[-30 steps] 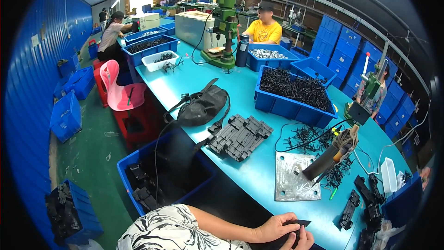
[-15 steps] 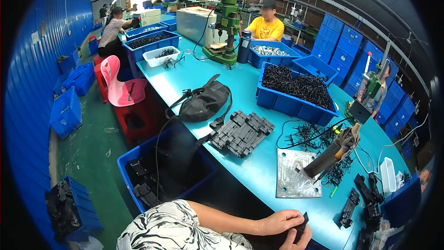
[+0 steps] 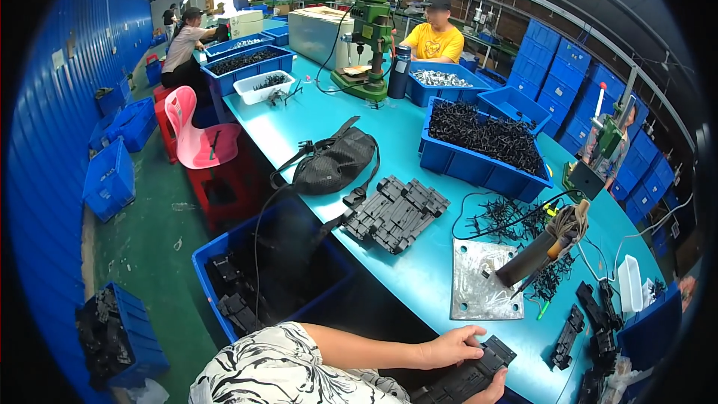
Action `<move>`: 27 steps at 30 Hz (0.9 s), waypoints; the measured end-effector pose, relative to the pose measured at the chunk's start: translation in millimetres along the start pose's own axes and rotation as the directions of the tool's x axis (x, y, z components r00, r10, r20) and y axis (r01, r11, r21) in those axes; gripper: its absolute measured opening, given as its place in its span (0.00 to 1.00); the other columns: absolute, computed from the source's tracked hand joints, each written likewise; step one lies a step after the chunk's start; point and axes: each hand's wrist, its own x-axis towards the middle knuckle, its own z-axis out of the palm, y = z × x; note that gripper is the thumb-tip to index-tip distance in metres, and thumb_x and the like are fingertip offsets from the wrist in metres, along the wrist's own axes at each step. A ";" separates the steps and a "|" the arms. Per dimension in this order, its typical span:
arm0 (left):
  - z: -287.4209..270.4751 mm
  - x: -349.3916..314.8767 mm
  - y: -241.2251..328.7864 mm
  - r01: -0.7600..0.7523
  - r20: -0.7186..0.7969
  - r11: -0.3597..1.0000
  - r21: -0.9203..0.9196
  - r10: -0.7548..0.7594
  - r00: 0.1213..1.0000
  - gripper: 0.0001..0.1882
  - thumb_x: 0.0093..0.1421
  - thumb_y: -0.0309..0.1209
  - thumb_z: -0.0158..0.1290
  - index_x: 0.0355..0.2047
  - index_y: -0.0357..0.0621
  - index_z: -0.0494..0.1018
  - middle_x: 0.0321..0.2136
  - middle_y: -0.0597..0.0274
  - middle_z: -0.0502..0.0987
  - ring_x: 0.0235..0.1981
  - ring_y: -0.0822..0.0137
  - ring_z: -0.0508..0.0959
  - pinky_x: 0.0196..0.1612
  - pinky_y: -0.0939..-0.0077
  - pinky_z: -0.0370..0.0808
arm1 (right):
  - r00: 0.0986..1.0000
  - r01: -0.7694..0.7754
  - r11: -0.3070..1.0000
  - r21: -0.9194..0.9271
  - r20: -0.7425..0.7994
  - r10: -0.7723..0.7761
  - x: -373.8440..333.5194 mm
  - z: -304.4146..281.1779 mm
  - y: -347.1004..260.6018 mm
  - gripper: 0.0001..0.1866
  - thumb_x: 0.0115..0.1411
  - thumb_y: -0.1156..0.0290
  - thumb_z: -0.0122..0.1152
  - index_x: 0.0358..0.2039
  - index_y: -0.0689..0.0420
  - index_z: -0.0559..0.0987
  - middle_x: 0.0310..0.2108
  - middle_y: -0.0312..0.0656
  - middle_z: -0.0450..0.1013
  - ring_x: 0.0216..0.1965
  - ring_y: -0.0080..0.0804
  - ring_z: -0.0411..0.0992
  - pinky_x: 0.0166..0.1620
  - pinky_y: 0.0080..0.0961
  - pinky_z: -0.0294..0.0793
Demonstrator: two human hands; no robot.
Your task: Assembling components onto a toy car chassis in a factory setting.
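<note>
Near the table's front edge I hold a long, dark moulded plastic part, tilted, its far end by the table. My left hand rests on its upper side with the fingers bent. My right hand grips it from below, partly cut off by the lower edge. Beyond my hands lies a scuffed metal plate with corner holes. A dark bar-like tool with a cord-wrapped end leans over it. Similar black plastic parts lie to the right, and several more sit in a group to the left.
Small black pieces lie scattered behind the plate. A blue bin of black pieces, a black bag and a green drill press stand farther back. Below the table's left edge is a blue crate. Other people work beyond.
The black plastic part has come up into fuller view between my hands. My left hand has shifted slightly up and left along it. The view has shifted a little.
</note>
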 end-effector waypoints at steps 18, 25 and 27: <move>-30.9 3.3 48.5 0.302 -0.011 0.902 -0.307 -0.321 0.947 0.11 0.58 0.31 0.57 0.41 0.47 0.71 0.31 0.71 0.76 0.30 0.78 0.75 0.33 0.80 0.73 | 0.977 -0.196 0.948 0.249 0.134 0.167 43.2 15.7 3.9 0.12 0.60 0.70 0.56 0.42 0.61 0.77 0.30 0.29 0.72 0.27 0.12 0.64 0.29 0.12 0.60; -34.8 20.4 48.6 0.324 0.046 0.908 -0.266 -0.324 0.945 0.13 0.60 0.31 0.55 0.44 0.43 0.69 0.36 0.69 0.75 0.34 0.77 0.76 0.37 0.78 0.74 | 0.977 -0.161 0.956 0.245 0.180 0.118 51.3 4.7 11.9 0.09 0.62 0.69 0.54 0.39 0.60 0.75 0.32 0.34 0.75 0.30 0.17 0.71 0.34 0.16 0.68; -37.5 22.8 49.5 0.324 0.036 0.910 -0.260 -0.326 0.945 0.13 0.60 0.32 0.55 0.43 0.43 0.69 0.36 0.69 0.76 0.35 0.77 0.76 0.37 0.79 0.74 | 0.976 -0.159 0.956 0.246 0.187 0.115 53.9 7.4 10.7 0.09 0.62 0.69 0.55 0.38 0.60 0.75 0.32 0.34 0.74 0.30 0.17 0.70 0.33 0.16 0.68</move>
